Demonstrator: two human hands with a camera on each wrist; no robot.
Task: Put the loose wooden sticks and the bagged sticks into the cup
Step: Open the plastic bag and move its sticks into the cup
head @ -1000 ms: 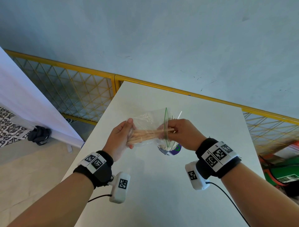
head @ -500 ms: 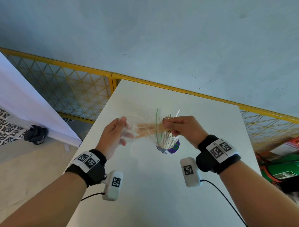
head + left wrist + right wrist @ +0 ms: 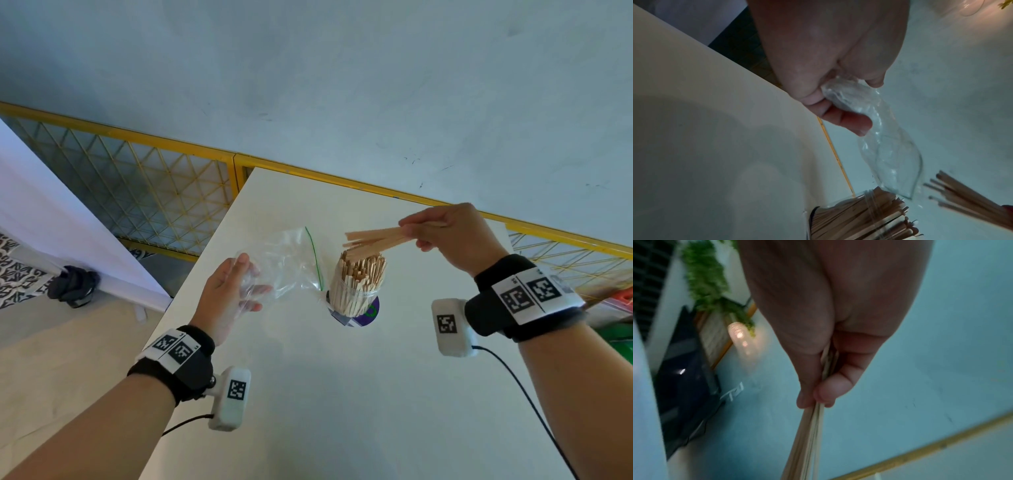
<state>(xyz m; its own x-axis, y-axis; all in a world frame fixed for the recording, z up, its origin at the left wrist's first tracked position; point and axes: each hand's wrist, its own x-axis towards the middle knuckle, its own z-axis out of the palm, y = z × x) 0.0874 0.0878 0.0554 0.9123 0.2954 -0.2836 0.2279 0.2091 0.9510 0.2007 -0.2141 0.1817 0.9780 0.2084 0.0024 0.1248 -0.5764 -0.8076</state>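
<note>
A clear cup packed with upright wooden sticks stands mid-table; its rim also shows in the left wrist view. My right hand pinches a bundle of wooden sticks above and just right of the cup, their free ends pointing left. In the right wrist view the thumb and fingers clamp that bundle. My left hand holds the bottom of a clear plastic bag with a green zip edge, left of the cup. The bag looks empty and hangs open.
The white table has a purple round coaster under the cup. A yellow mesh fence runs behind the table. A white panel leans at the left, with a dark object on the floor.
My right hand has pulled the stick bundle out of the bag and moved it up and right. The left hand keeps the emptied bag, shifted slightly left and down.
</note>
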